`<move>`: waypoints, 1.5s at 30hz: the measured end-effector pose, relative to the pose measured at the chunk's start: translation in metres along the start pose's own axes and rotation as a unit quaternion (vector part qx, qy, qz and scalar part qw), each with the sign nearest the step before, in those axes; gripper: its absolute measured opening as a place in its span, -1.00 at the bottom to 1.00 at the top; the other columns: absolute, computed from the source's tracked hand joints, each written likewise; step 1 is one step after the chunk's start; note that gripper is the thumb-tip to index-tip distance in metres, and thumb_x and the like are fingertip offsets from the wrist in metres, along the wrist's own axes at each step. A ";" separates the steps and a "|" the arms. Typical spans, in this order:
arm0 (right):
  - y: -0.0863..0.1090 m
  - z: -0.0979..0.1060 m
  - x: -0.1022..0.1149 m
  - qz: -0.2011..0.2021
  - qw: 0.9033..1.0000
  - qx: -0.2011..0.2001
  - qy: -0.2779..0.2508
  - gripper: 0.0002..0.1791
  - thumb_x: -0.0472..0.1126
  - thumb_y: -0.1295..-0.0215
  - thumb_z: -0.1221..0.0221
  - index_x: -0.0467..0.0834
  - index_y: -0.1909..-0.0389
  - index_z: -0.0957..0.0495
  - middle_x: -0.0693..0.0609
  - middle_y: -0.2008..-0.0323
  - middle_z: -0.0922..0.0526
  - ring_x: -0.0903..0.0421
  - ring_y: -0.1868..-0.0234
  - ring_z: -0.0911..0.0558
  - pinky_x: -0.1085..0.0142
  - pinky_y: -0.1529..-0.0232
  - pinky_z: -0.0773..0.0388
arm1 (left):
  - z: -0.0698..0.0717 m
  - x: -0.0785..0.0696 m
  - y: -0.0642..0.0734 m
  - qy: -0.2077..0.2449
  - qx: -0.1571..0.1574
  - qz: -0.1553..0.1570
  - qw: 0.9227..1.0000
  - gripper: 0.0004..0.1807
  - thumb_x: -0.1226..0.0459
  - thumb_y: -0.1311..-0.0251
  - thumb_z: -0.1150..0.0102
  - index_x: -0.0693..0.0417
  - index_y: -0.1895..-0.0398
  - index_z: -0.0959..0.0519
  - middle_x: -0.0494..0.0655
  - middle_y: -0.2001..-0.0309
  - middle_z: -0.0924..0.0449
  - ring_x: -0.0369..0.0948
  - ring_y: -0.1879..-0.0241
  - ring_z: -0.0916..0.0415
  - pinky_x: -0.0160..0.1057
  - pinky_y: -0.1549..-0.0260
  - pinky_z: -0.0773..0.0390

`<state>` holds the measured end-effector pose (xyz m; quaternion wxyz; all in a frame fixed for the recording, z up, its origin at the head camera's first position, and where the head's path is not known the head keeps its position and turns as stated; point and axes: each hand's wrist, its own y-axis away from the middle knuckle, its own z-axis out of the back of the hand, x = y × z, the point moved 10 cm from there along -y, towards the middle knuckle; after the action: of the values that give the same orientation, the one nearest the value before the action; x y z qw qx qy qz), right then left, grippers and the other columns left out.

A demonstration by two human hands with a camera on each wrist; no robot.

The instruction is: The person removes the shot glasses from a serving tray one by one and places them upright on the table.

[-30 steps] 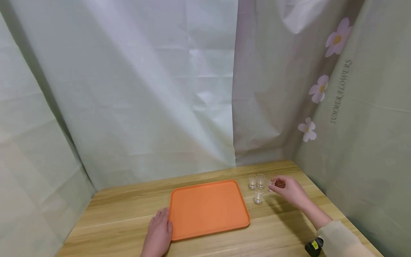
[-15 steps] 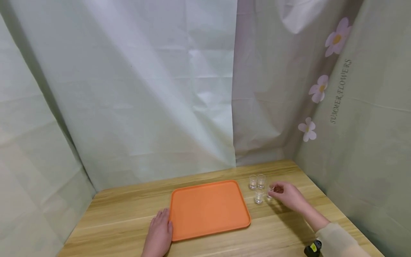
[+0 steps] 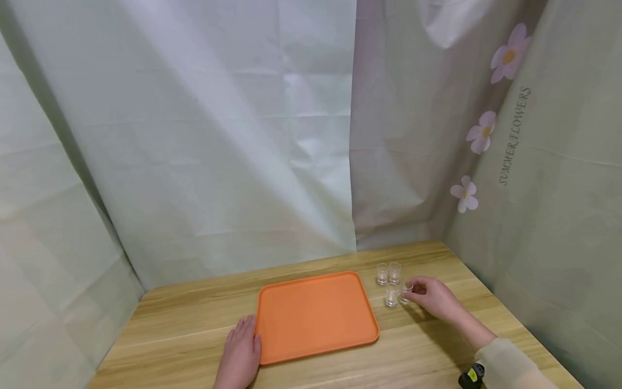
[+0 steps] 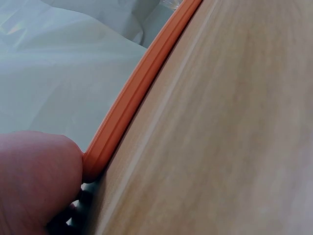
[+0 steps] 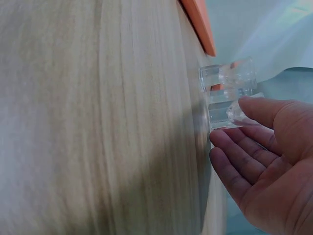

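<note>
My right hand pinches a small clear shot glass between thumb and fingers. In the right wrist view this held glass is upright at table level, its far side hidden by the thumb. Close to its left is another shot glass. Behind them a back-left glass and a back-right glass stand side by side. An orange tray lies left of the glasses, with nothing on it. My left hand rests against the tray's left edge, fingers extended; the left wrist view shows the tray rim touching it.
The wooden table runs out on both sides of the tray. Pale curtains hang behind it and at both sides, the right one printed with flowers. A black device with a yellow mark sits at my right wrist.
My right hand has brought the pinched shot glass leftward and nearer to me, up beside the front glass. The left hand and the tray stay where they were.
</note>
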<state>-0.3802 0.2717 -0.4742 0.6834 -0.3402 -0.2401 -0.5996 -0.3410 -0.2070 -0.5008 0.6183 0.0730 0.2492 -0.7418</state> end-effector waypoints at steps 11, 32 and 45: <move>0.001 -0.004 0.000 0.006 1.000 0.014 -0.014 -0.69 -0.20 -0.43 -0.49 -0.32 -0.04 -0.72 -0.05 0.09 -0.81 -0.04 0.03 -0.80 0.18 0.05 -0.78 | -0.003 0.004 -0.001 -0.001 0.011 0.011 1.000 -0.45 0.40 -0.56 -0.14 0.57 -0.49 -0.41 0.51 -0.48 -0.42 0.45 -0.53 -0.28 0.47 -0.53 -0.23; 0.003 -0.006 -0.001 0.008 0.999 0.024 -0.025 -0.69 -0.25 -0.43 -0.47 -0.34 -0.05 -0.71 -0.09 0.08 -0.80 -0.06 0.01 -0.78 0.26 0.07 -0.76 | -0.002 0.002 0.000 0.000 0.002 0.001 1.000 -0.45 0.39 -0.57 -0.13 0.57 -0.50 -0.41 0.53 -0.47 -0.43 0.45 -0.53 -0.29 0.46 -0.52 -0.25; 0.012 -0.002 0.004 0.005 1.000 0.017 -0.021 -0.31 -0.20 -0.45 -0.47 -0.51 -0.42 -0.49 -0.40 -0.21 -0.69 -0.28 -0.16 -0.76 -0.02 -0.12 -0.78 | -0.001 0.004 0.001 0.015 -0.031 -0.019 0.999 -0.45 0.44 -0.49 -0.16 0.59 -0.45 -0.43 0.56 -0.42 -0.46 0.50 -0.46 -0.34 0.52 -0.45 -0.29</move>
<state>-0.3682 0.2680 -0.4748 0.6872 -0.3420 -0.2629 -0.5846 -0.3409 -0.2099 -0.5034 0.6026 0.0602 0.2831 -0.7437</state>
